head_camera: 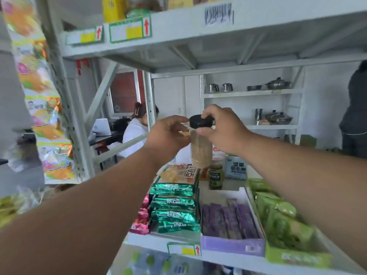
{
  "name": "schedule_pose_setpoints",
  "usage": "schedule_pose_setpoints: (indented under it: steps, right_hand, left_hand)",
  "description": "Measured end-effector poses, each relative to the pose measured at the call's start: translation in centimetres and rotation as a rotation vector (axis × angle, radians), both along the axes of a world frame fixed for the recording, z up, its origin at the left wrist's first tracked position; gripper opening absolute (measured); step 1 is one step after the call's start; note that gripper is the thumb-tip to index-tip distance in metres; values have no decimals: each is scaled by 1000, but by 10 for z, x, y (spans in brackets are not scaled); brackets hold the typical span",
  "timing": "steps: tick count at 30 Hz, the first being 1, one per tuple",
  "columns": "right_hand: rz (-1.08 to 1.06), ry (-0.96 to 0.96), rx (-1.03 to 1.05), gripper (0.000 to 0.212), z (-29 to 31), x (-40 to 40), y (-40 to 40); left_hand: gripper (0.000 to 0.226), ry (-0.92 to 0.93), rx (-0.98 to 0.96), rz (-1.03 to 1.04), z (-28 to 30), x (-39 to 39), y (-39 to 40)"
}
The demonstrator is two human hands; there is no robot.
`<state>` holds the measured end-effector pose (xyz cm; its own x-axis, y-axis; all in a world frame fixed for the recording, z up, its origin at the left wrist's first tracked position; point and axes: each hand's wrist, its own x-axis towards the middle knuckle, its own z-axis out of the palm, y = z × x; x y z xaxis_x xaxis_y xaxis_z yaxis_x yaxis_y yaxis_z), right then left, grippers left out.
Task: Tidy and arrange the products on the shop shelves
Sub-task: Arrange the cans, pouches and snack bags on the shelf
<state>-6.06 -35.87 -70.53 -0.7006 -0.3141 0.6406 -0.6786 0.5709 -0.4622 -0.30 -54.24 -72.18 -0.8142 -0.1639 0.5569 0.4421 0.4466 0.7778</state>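
From the head camera, a clear jar [201, 149] of pale crumbly contents is held upright in the air above the middle shelf [228, 257], its upper body partly hidden behind both hands; its label cannot be read; the left hand [168, 135] curls round the jar's neck from the left, fingertips out of sight behind it; the right hand [222, 127] grips the black lid [200, 121] from above and the right, thumb under the rim; whether the lid is seated tight cannot be told.

Below the jar stand a small dark-green jar [215, 176] and a pale blue packet [237, 168]; nearer lie stacked green foil packs [174, 207], a lilac box of purple sachets [230, 221] and, blurred at the right edge, a green box [286, 235]; a hanging strip of snack bags [39, 96] is smeared on the left; a seated person [137, 132] shows beyond the rack.
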Motion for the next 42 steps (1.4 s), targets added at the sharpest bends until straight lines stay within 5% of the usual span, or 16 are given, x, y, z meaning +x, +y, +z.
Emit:
schedule_pose_setpoints:
  steps: [10, 20, 27, 36, 42]
  right_hand:
    - [70, -105, -210, 22, 10, 150, 37]
    - [208, -374, -459, 19, -41, 273, 72]
    - [245, -400, -622, 27, -82, 320, 80]
    - [309, -698, -625, 83, -147, 366, 98]
    - [251, -673, -797, 70, -169, 380, 107]
  left_hand:
    - [46, 18, 152, -68, 4, 138, 42]
    - [64, -55, 182, -219, -55, 262, 66]
    - [74, -104, 357, -306, -87, 306, 88]
    - [70, -136, 619, -224, -117, 326, 104]
    - [59, -200, 755, -359, -132, 338, 118]
